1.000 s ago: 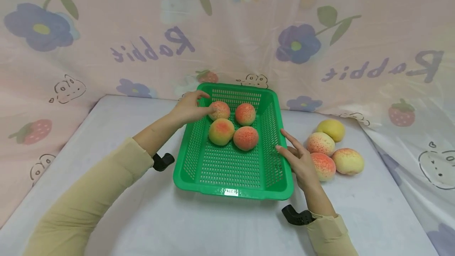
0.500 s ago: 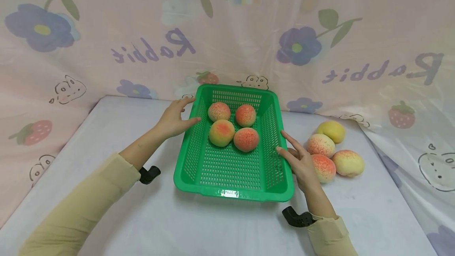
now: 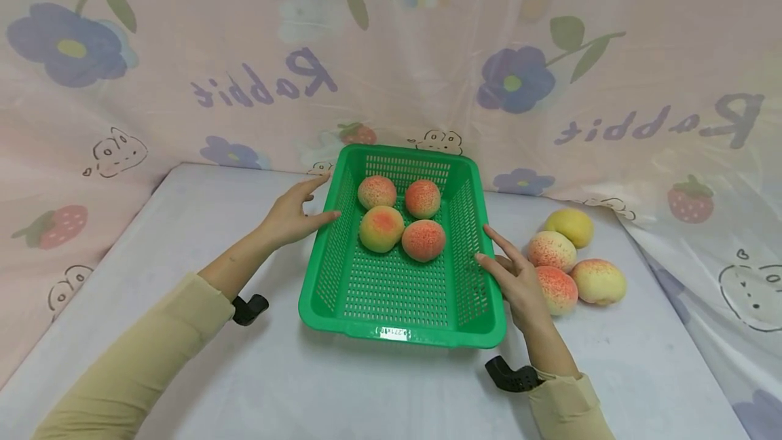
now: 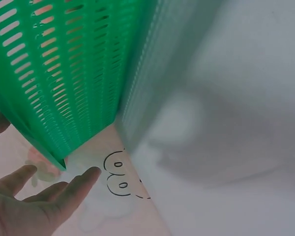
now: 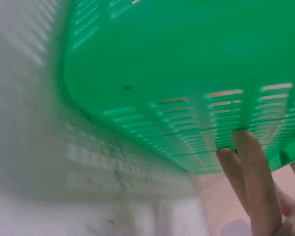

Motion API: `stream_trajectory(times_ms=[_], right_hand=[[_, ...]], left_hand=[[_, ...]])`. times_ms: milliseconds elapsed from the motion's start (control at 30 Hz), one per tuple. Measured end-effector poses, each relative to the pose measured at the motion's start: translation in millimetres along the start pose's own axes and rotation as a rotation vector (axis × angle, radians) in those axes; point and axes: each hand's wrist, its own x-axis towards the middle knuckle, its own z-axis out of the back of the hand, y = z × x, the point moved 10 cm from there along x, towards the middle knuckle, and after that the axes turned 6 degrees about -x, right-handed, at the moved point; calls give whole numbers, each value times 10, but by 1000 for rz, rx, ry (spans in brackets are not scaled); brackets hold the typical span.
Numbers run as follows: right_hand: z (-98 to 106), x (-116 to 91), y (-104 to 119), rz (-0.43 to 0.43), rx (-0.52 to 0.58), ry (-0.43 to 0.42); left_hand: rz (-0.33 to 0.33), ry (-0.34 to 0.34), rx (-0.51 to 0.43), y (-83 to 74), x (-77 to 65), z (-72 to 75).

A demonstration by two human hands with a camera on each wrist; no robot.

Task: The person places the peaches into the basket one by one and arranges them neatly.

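A green plastic basket (image 3: 397,335) with slotted walls sits mid-table, holding several peaches (image 3: 423,240) toward its far end. At its left side, my left hand (image 3: 292,216) has its fingers spread outside the wall and its thumb laid over the rim. In the left wrist view the fingertips (image 4: 91,173) stand apart from the wall. On the opposite side, my right hand (image 3: 518,284) holds the rim, with thumb inside. Two of its fingers (image 5: 253,167) lie against the slotted outer wall in the right wrist view.
Right of the basket, several more peaches (image 3: 599,282), red-speckled and yellow, lie clustered near my right hand. White cloth (image 3: 256,372) covers the table. A printed curtain (image 3: 391,73) hangs right behind the basket. Black wrist mounts (image 3: 249,309) stick out below both hands.
My left hand has withdrawn from over the far-left peach, moving left and down to the basket's left rim. The right hand, basket and peaches stay in place.
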Motion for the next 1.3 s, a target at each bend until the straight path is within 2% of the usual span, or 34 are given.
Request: stream_trajectory(times_ms=[233,433,1000,1300], right_hand=[[7,2,-1,-4,7,-6],[18,8,-24,-7,-1,-12],[18,19,-4,8,12,-5],[2,7,-16,-3,10,-2]], left_hand=[[35,19,-37,74,-23,-37],[87,65,-164,144,-37,-111],[83,181,-460,230,-5,-308],[165,191,-649,310,-36,-400]])
